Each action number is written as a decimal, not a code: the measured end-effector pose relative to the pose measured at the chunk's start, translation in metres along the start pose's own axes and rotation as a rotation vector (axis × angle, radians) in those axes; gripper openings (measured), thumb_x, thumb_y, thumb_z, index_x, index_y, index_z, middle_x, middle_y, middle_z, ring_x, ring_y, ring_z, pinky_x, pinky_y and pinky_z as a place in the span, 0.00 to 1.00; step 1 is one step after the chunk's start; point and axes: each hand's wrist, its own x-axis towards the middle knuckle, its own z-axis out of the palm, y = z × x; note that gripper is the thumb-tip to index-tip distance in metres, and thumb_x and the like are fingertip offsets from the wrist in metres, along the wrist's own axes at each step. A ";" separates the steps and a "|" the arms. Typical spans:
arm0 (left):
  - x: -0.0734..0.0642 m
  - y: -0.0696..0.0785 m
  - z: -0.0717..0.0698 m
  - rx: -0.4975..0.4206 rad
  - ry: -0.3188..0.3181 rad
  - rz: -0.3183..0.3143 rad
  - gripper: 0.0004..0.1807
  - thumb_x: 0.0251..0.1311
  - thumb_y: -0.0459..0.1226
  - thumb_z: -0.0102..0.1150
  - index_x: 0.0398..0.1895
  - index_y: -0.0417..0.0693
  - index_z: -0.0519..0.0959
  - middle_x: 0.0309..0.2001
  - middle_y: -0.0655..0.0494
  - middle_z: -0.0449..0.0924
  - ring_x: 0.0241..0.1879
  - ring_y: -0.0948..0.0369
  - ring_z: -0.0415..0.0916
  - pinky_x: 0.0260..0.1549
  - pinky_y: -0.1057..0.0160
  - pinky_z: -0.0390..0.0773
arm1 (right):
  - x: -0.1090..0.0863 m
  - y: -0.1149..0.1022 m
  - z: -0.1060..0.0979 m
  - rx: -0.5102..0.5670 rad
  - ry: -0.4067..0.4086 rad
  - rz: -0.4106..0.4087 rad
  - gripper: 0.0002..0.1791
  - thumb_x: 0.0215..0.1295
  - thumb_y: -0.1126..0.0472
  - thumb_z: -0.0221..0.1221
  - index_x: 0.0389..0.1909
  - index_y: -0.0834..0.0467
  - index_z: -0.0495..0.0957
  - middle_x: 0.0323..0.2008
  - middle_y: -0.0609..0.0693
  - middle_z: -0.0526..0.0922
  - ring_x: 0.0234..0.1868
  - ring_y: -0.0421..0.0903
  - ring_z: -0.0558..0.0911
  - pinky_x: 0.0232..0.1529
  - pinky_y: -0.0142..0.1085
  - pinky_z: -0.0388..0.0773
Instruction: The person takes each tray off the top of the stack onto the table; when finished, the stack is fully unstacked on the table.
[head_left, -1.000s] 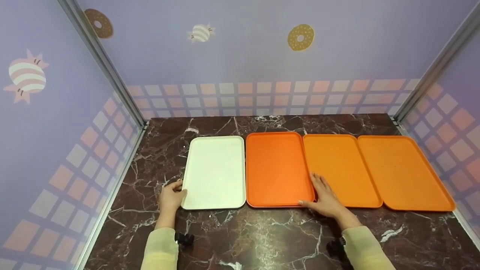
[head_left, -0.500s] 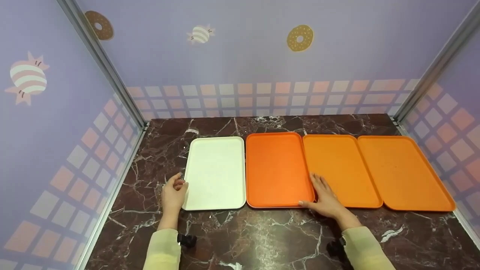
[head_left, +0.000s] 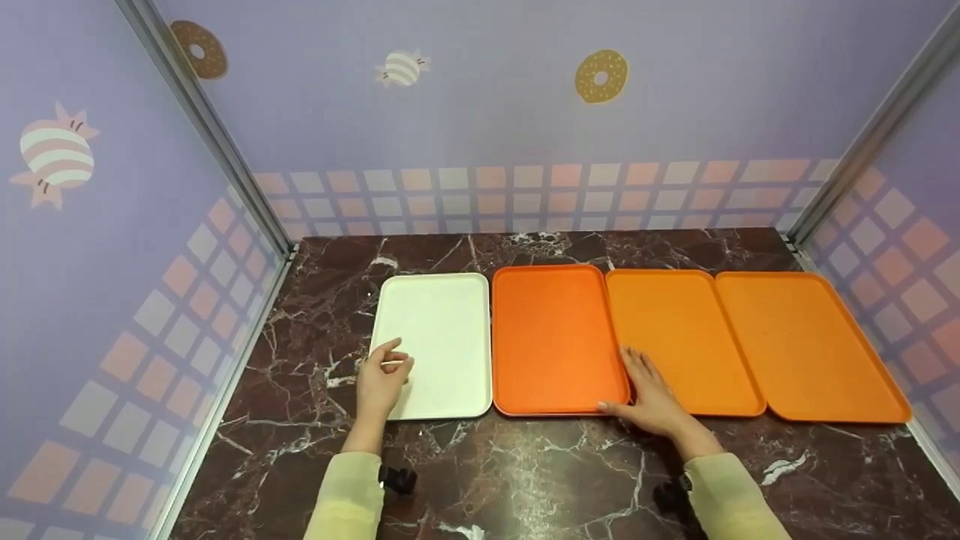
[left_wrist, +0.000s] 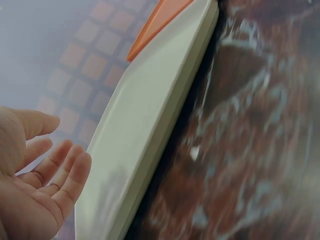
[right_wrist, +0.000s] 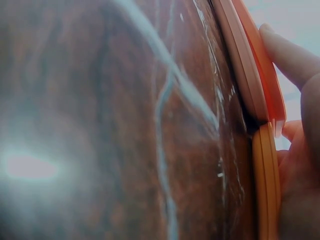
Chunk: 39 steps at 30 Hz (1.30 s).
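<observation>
Four-sided serving trays lie in a row across the marble-patterned table. At the left is a white tray [head_left: 442, 315]; beside it is a red-orange tray [head_left: 551, 337], which the right wrist view shows stacked on a pinkish tray [right_wrist: 245, 65]. My left hand [head_left: 381, 384] hovers over the white tray's left edge, fingers loosely bent and holding nothing. In the left wrist view its fingers [left_wrist: 72, 185] look apart from the tray. My right hand [head_left: 651, 397] rests at the red-orange tray's near right corner, its thumb on the near rim and its extended fingers along the right side.
A yellow-orange tray [head_left: 675, 330] lies right of the red-orange one, partly beneath my right hand. Another yellow-orange tray [head_left: 810, 345] reaches toward the right wall. Lilac panels [head_left: 487, 112] enclose the table [head_left: 525, 472] at the back and both sides.
My left hand has left the white tray's left edge and moved rightward over the tray. My right hand and the trays look almost unchanged.
</observation>
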 end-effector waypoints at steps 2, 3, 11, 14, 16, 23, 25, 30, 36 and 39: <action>-0.001 0.003 0.008 -0.019 -0.019 -0.003 0.24 0.64 0.30 0.65 0.64 0.35 0.78 0.45 0.37 0.85 0.35 0.62 0.84 0.30 0.73 0.84 | 0.000 0.000 0.000 0.005 -0.003 0.005 0.65 0.59 0.37 0.70 0.83 0.60 0.41 0.83 0.66 0.41 0.83 0.69 0.39 0.76 0.75 0.40; -0.002 0.005 0.012 -0.028 -0.030 -0.001 0.24 0.64 0.30 0.65 0.64 0.35 0.78 0.45 0.38 0.85 0.35 0.62 0.84 0.30 0.71 0.85 | 0.000 0.000 0.000 0.007 -0.003 0.006 0.65 0.59 0.37 0.70 0.83 0.60 0.41 0.83 0.65 0.41 0.83 0.69 0.39 0.76 0.75 0.40; -0.009 0.020 0.043 -0.040 -0.155 0.012 0.25 0.67 0.33 0.65 0.66 0.37 0.76 0.46 0.40 0.84 0.37 0.58 0.85 0.35 0.63 0.87 | 0.001 0.001 0.001 0.008 0.007 -0.006 0.65 0.59 0.38 0.70 0.83 0.61 0.42 0.83 0.66 0.42 0.83 0.69 0.39 0.76 0.75 0.40; -0.011 0.023 0.054 -0.019 -0.197 0.014 0.26 0.67 0.35 0.65 0.67 0.38 0.76 0.47 0.42 0.84 0.36 0.58 0.85 0.34 0.62 0.86 | 0.001 0.001 0.001 0.009 0.010 -0.011 0.65 0.59 0.38 0.70 0.83 0.61 0.42 0.83 0.66 0.42 0.83 0.69 0.39 0.76 0.75 0.41; -0.013 0.025 0.060 -0.005 -0.220 0.014 0.26 0.67 0.36 0.65 0.67 0.38 0.76 0.47 0.42 0.84 0.36 0.58 0.85 0.33 0.62 0.85 | 0.001 0.001 0.001 0.010 0.009 -0.011 0.64 0.59 0.38 0.70 0.83 0.61 0.42 0.83 0.66 0.41 0.83 0.69 0.39 0.76 0.75 0.40; -0.017 0.033 0.081 0.065 -0.270 0.024 0.26 0.66 0.37 0.67 0.66 0.39 0.77 0.47 0.43 0.84 0.45 0.50 0.86 0.37 0.58 0.87 | 0.001 0.001 0.001 0.003 0.004 -0.003 0.64 0.60 0.37 0.69 0.83 0.60 0.41 0.83 0.65 0.40 0.83 0.68 0.38 0.76 0.75 0.39; -0.018 0.035 0.086 0.083 -0.278 0.019 0.26 0.66 0.37 0.68 0.66 0.40 0.77 0.48 0.43 0.84 0.48 0.49 0.86 0.41 0.56 0.88 | 0.001 0.002 0.001 0.000 0.002 -0.001 0.64 0.60 0.37 0.69 0.83 0.60 0.40 0.83 0.65 0.40 0.83 0.68 0.38 0.76 0.75 0.39; -0.019 0.040 0.098 0.127 -0.292 0.021 0.26 0.65 0.36 0.68 0.66 0.40 0.77 0.50 0.43 0.83 0.50 0.49 0.85 0.43 0.54 0.88 | 0.001 0.002 0.001 0.006 0.008 -0.004 0.64 0.60 0.37 0.69 0.84 0.59 0.41 0.83 0.65 0.41 0.83 0.68 0.39 0.75 0.76 0.40; -0.020 0.045 0.111 0.223 -0.289 0.048 0.27 0.63 0.35 0.70 0.65 0.38 0.77 0.47 0.44 0.81 0.44 0.52 0.83 0.38 0.57 0.86 | 0.001 0.002 0.002 0.008 0.009 0.000 0.64 0.60 0.38 0.70 0.84 0.59 0.41 0.83 0.64 0.41 0.83 0.68 0.38 0.77 0.74 0.40; -0.019 0.045 0.117 0.267 -0.289 0.070 0.27 0.62 0.35 0.71 0.63 0.35 0.78 0.44 0.45 0.79 0.39 0.56 0.79 0.37 0.59 0.82 | 0.000 0.002 0.002 0.005 0.008 0.002 0.65 0.59 0.37 0.69 0.84 0.59 0.40 0.83 0.64 0.41 0.83 0.68 0.38 0.76 0.74 0.39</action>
